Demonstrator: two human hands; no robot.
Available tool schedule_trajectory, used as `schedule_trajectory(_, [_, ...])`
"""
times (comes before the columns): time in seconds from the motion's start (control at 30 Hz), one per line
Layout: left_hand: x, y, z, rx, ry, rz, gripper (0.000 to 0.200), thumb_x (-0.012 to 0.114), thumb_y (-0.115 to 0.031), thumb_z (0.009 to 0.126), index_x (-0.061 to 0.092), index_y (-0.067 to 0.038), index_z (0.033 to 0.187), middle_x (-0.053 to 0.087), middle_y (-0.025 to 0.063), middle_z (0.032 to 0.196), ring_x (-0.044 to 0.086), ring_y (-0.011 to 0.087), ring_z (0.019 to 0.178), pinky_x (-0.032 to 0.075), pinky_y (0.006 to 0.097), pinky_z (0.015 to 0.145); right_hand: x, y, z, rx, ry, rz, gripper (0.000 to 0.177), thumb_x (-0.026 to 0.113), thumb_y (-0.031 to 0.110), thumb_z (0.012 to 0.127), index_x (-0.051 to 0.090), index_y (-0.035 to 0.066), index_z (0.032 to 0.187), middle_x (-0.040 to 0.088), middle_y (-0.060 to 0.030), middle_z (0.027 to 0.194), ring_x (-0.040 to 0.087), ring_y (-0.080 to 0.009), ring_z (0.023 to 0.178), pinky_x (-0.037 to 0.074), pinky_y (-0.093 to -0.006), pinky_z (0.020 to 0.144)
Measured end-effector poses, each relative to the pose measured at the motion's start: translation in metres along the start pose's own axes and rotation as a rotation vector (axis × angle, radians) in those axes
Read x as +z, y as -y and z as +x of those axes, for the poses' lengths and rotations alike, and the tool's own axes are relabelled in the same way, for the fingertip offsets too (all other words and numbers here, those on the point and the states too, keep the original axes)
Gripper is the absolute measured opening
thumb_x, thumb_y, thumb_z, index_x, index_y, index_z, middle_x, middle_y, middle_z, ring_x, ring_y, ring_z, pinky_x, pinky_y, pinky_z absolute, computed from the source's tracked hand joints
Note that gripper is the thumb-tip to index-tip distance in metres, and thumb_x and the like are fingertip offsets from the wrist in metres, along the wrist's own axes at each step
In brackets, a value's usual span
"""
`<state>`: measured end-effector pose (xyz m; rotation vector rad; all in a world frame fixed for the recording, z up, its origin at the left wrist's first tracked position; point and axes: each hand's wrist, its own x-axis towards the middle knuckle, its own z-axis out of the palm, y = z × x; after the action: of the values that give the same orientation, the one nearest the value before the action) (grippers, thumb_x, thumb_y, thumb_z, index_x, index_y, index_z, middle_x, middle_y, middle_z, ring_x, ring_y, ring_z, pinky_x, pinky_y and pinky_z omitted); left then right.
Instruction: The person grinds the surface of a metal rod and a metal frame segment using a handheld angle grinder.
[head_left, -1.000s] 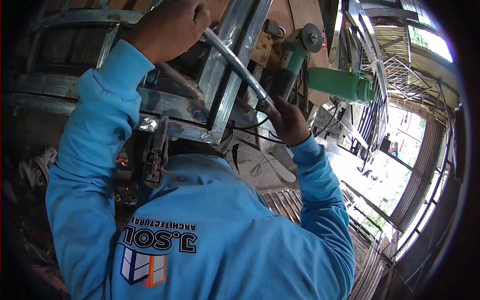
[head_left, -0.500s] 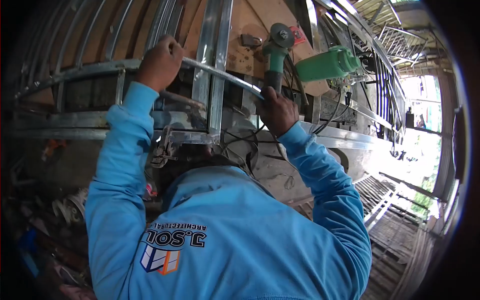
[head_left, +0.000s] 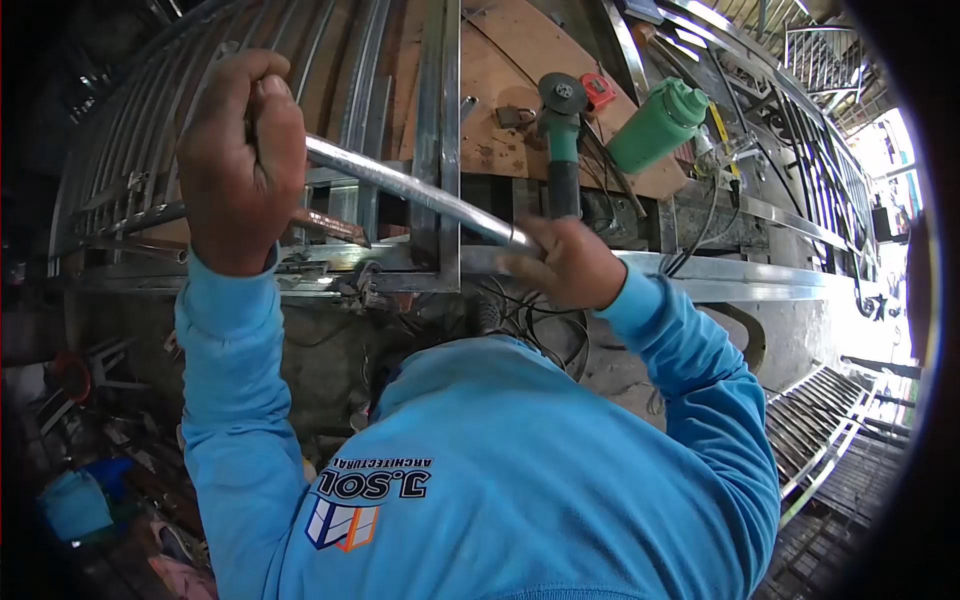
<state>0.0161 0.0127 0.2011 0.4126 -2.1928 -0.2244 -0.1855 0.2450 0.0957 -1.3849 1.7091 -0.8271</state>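
A shiny round metal tube (head_left: pixel 400 188) slants between my hands, above a metal frame (head_left: pixel 438 130). My left hand (head_left: pixel 243 160) is a fist wrapped round the tube's left end, raised close to the camera. At the tube's right end is my right hand (head_left: pixel 570 262), its fingers smeared by motion and parted around the tip, so its hold is unclear. Just beyond the right hand stands a green angle grinder (head_left: pixel 562 145) with its disc up. A brownish rod (head_left: pixel 330 225) lies below the tube, near the left wrist.
On a brown board (head_left: pixel 500 60) are a padlock (head_left: pixel 516 116), a red tape measure (head_left: pixel 598 92) and a green bottle (head_left: pixel 658 125). Metal bars and frames spread left and right. Cables (head_left: pixel 560 340) lie on the floor beneath the frame, and a blue cloth (head_left: pixel 75 505) is at lower left.
My left hand has moved left and nearer the camera with the tube. My right hand has shifted right and down, its fingers loosening around the tube's end. The view has shifted too.
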Motion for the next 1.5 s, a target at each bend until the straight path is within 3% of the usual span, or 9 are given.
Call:
schedule_trajectory(0.13, [-0.015, -0.010, 0.001, -0.121, 0.083, 0.301, 0.024, 0.055, -0.027, 0.105, 0.060, -0.004, 0.105, 0.066, 0.0202, 0.085, 0.064, 0.0383, 0.074, 0.049, 0.0473, 0.065, -0.001, -0.009, 0.033, -0.247, -0.622, -0.636, 0.029, 0.079, 0.023, 0.077, 0.062, 0.010, 0.097, 0.070, -0.0142, 0.083, 0.068, -0.0404, 0.078, 0.053, -0.0496, 0.064])
schedule_trajectory(0.23, [-0.033, -0.007, -0.014, -0.150, 0.020, 0.239, 0.028, 0.053, -0.029, 0.106, 0.062, -0.003, 0.106, 0.063, 0.0143, 0.081, 0.062, 0.0280, 0.069, 0.047, 0.0424, 0.061, 0.000, 0.004, 0.053, -0.219, -0.613, -0.646, 0.029, 0.079, 0.025, 0.079, 0.063, 0.010, 0.098, 0.069, -0.0149, 0.082, 0.068, -0.0400, 0.078, 0.053, -0.0493, 0.066])
schedule_trajectory(0.4, [-0.075, -0.015, -0.040, -0.265, -0.135, 0.149, 0.031, 0.049, -0.031, 0.108, 0.064, -0.003, 0.108, 0.059, 0.0083, 0.077, 0.056, 0.0166, 0.065, 0.047, 0.0354, 0.061, -0.003, 0.048, 0.050, -0.342, 0.073, -0.131, 0.018, 0.069, 0.022, 0.085, 0.065, 0.009, 0.095, 0.069, -0.0179, 0.080, 0.070, -0.0370, 0.080, 0.054, -0.0503, 0.071])
schedule_trajectory(0.63, [-0.113, 0.017, -0.074, -0.372, -0.227, 0.125, 0.034, 0.046, -0.033, 0.109, 0.060, -0.003, 0.112, 0.061, 0.0135, 0.078, 0.056, 0.0234, 0.062, 0.046, 0.0387, 0.060, 0.028, 0.099, 0.110, -0.574, -0.535, -0.772, 0.025, 0.072, 0.020, 0.077, 0.061, 0.010, 0.097, 0.067, -0.0145, 0.080, 0.068, -0.0358, 0.078, 0.052, -0.0502, 0.068])
schedule_trajectory(0.8, [-0.164, 0.052, -0.115, -0.509, -0.274, 0.156, 0.034, 0.049, -0.033, 0.108, 0.058, -0.001, 0.113, 0.063, 0.0148, 0.081, 0.060, 0.0270, 0.063, 0.047, 0.0405, 0.060, 0.056, 0.168, 0.131, -0.337, 0.384, -0.475, 0.038, 0.071, 0.024, 0.083, 0.066, 0.009, 0.117, 0.072, -0.0181, 0.092, 0.069, -0.0405, 0.087, 0.053, -0.0509, 0.073])
schedule_trajectory(0.97, [-0.205, 0.114, -0.168, -0.734, -0.217, 0.078, 0.038, 0.049, -0.036, 0.107, 0.058, 0.000, 0.113, 0.066, 0.0242, 0.098, 0.065, 0.0411, 0.088, 0.051, 0.0462, 0.077, 0.142, 0.190, 0.185, -0.489, -0.180, -0.978, 0.032, 0.071, 0.026, 0.082, 0.065, 0.011, 0.109, 0.071, -0.0184, 0.083, 0.070, -0.0391, 0.081, 0.053, -0.0525, 0.071])
schedule_trajectory(1.03, [-0.217, 0.126, -0.198, -0.747, -0.326, 0.002, 0.028, 0.053, -0.027, 0.105, 0.059, 0.000, 0.113, 0.063, 0.0170, 0.094, 0.062, 0.0276, 0.085, 0.049, 0.0377, 0.076, 0.167, 0.208, 0.208, -0.568, -0.229, -1.049, 0.031, 0.071, 0.026, 0.081, 0.064, 0.011, 0.108, 0.070, -0.0177, 0.079, 0.070, -0.0388, 0.078, 0.053, -0.0528, 0.069])
schedule_trajectory(1.3, [-0.311, 0.173, -0.267, -0.848, -0.412, -0.218, 0.019, 0.054, -0.017, 0.104, 0.061, 0.000, 0.111, 0.057, 0.0065, 0.083, 0.051, 0.0137, 0.075, 0.044, 0.0312, 0.068, 0.250, 0.297, 0.242, -0.219, 0.809, -0.589, 0.052, 0.065, 0.047, 0.096, 0.071, -0.001, 0.114, 0.068, -0.0240, 0.082, 0.068, -0.0432, 0.082, 0.054, -0.0490, 0.073])
schedule_trajectory(1.5, [-0.328, 0.225, -0.278, -1.013, -0.324, -0.114, 0.025, 0.050, -0.022, 0.106, 0.061, -0.001, 0.112, 0.057, 0.0038, 0.082, 0.052, 0.0132, 0.075, 0.044, 0.0328, 0.067, 0.305, 0.295, 0.267, -0.443, 0.089, -1.084, 0.027, 0.070, 0.029, 0.084, 0.062, 0.012, 0.104, 0.071, -0.0156, 0.083, 0.071, -0.0387, 0.081, 0.054, -0.0519, 0.068])
